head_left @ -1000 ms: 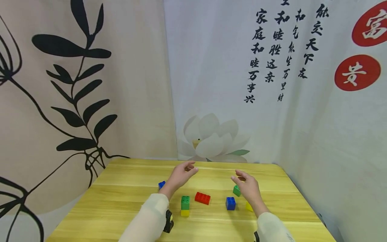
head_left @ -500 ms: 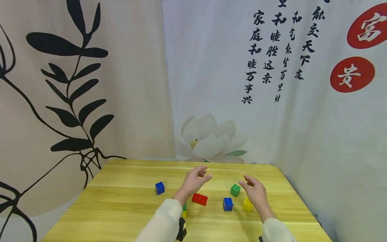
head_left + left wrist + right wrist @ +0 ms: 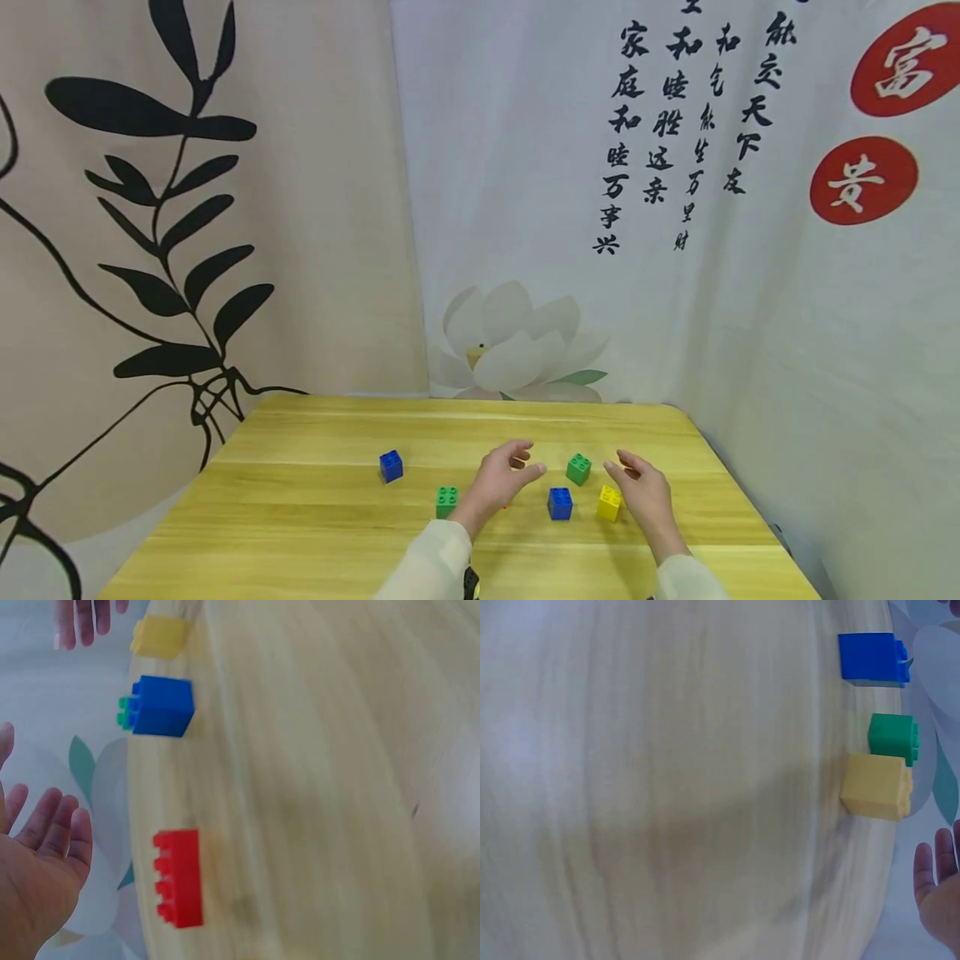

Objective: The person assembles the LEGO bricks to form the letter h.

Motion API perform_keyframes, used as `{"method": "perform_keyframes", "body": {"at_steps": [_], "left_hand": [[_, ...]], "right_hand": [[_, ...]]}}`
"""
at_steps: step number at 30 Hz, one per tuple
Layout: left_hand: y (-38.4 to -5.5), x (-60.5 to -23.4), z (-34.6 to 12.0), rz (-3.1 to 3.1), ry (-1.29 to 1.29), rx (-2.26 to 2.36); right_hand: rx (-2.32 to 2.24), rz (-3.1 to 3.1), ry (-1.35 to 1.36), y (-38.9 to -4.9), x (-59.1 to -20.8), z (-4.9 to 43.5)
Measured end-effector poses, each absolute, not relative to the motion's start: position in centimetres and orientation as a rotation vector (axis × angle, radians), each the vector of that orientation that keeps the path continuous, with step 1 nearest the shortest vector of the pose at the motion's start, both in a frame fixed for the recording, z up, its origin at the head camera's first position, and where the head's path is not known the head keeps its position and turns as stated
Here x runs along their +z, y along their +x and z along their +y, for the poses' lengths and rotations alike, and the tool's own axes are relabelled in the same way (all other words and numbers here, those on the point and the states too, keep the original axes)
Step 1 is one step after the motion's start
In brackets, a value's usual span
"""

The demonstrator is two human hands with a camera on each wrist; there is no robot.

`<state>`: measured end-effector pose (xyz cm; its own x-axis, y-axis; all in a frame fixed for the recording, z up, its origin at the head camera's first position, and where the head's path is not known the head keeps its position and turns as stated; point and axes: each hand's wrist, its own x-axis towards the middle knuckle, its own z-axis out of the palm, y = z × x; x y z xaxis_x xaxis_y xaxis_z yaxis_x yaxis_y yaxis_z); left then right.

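Note:
My left hand [image 3: 501, 482] hovers over the table with fingers loosely bent and nothing in it. Below it lies a red brick [image 3: 180, 879], almost wholly hidden in the head view. My right hand [image 3: 643, 492] hangs above the table beside a yellow brick [image 3: 609, 503], also holding nothing. Between the hands stand a blue brick [image 3: 560, 504] and, farther back, a green brick [image 3: 578, 469]. Left of my left wrist, another green brick [image 3: 447, 502] shows its studs; the sleeve hides what is under it.
A second blue brick [image 3: 391, 466] sits at the left on the wooden table [image 3: 315, 517]. Behind the table's far edge hangs a printed cloth [image 3: 517, 208] with a lotus and writing.
My left hand has moved right and nearer, now covering the red brick. The right hand has shifted slightly right and down. The view has turned a little; the visible bricks stay put.

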<state>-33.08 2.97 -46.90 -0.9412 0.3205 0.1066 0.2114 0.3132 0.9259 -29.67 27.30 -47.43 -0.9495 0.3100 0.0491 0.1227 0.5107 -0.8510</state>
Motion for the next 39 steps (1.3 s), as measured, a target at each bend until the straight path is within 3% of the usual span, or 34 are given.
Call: {"method": "perform_keyframes", "body": {"at_steps": [24,39], "left_hand": [[-32.5,-52.4,7.0,2.374,0.28,1.778],[-32.5,-53.2,7.6,2.389,0.271,1.777]], "right_hand": [[1.671,-2.505,-0.506,-29.0,-52.4,28.9],[1.672,-2.485,-0.526,-29.2,-53.6,28.8]]}}
